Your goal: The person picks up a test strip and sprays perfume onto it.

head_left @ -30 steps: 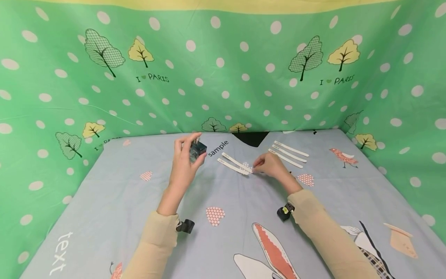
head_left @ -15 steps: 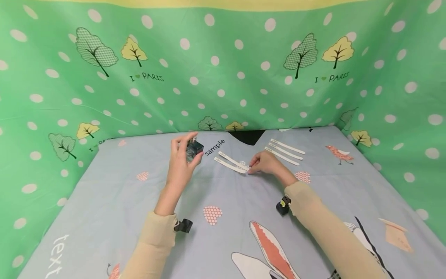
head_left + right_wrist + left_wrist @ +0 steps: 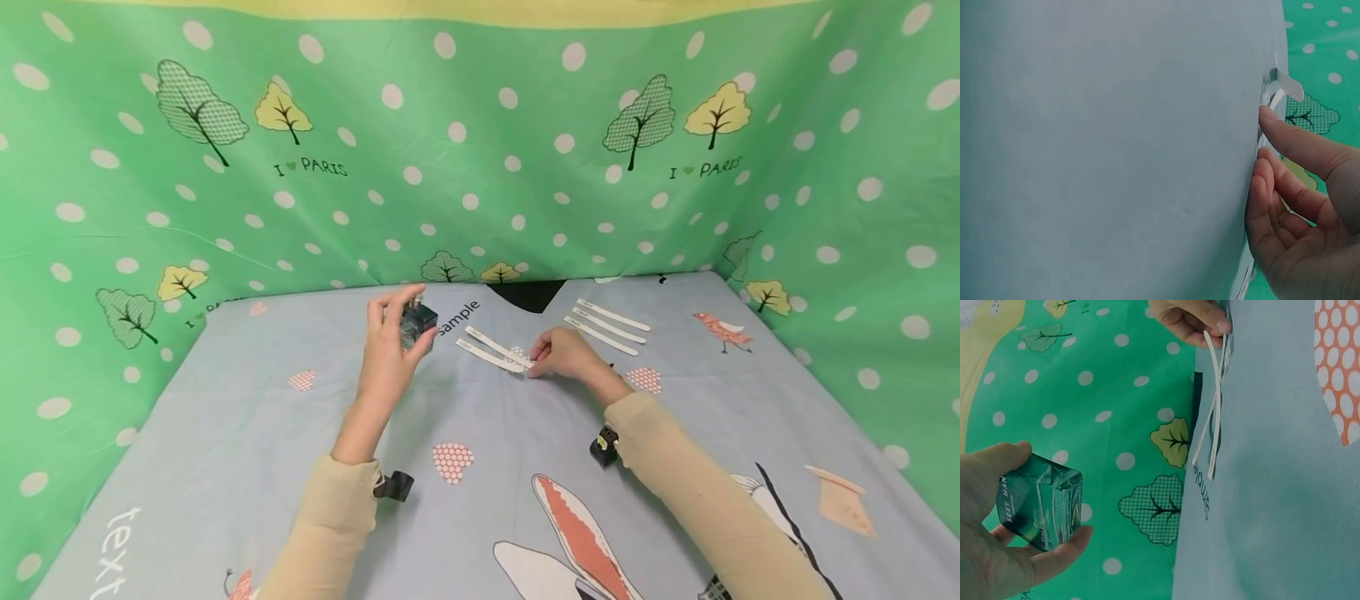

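Note:
My left hand point(image 3: 388, 342) holds a dark, square glass perfume bottle point(image 3: 418, 323) above the table at its left-middle. The index finger lies over the silvery sprayer top. In the left wrist view the perfume bottle point(image 3: 1040, 503) shows white lettering, with thumb and fingers around its sides. Two white paper test strips point(image 3: 487, 357) lie close together to the right of the bottle, crossing near their right ends. My right hand point(image 3: 566, 354) pinches the end of one strip; in the right wrist view the thumb partly hides the strips' ends point(image 3: 1291, 85).
Several objects surround the hands: three more white test strips point(image 3: 609, 327) lie side by side behind the right hand. A grey-blue printed cloth point(image 3: 300, 450) covers the table. A green dotted curtain point(image 3: 465, 200) stands along the back and sides. Something clear and shiny point(image 3: 1266, 84) shows beside the right thumb.
The whole head view has shifted slightly left. Relative to the table, the right fingers move a little along the strip's end; the left hand keeps its hold on the perfume bottle.

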Motion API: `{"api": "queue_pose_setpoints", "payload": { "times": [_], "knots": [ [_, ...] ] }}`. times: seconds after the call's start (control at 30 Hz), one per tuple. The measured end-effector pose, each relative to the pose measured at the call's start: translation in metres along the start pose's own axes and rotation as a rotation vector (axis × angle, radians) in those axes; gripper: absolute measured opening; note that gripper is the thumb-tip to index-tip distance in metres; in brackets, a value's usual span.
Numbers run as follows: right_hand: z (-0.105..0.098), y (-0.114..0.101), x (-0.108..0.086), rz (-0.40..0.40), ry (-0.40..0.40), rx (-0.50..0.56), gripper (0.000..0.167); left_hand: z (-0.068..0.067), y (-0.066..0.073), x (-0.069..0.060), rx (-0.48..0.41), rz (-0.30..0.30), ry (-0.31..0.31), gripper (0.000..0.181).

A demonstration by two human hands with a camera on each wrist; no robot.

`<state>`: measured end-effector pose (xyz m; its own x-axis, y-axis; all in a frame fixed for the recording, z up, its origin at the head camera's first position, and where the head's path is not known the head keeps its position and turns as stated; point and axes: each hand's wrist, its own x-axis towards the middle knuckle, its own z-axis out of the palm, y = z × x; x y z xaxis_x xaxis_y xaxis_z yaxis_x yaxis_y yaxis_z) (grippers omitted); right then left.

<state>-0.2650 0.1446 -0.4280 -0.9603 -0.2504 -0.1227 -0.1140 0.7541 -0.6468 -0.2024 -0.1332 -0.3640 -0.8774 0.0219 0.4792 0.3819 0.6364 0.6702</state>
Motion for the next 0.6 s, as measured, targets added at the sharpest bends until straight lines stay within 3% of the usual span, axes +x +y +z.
{"api": "queue_pose_setpoints", "payload": {
  "times": [0.33, 0.6],
  "knots": [
    [0.005, -0.009, -0.002, 0.000, 0.056, -0.080, 0.022, 0.000, 0.002, 0.000, -0.007, 0.004, 0.010, 0.058],
    [0.007, -0.011, -0.004, 0.031, 0.054, -0.104, 0.018, 0.002, 0.003, 0.000, -0.013, 0.011, 0.004, 0.059]
  ]
}}
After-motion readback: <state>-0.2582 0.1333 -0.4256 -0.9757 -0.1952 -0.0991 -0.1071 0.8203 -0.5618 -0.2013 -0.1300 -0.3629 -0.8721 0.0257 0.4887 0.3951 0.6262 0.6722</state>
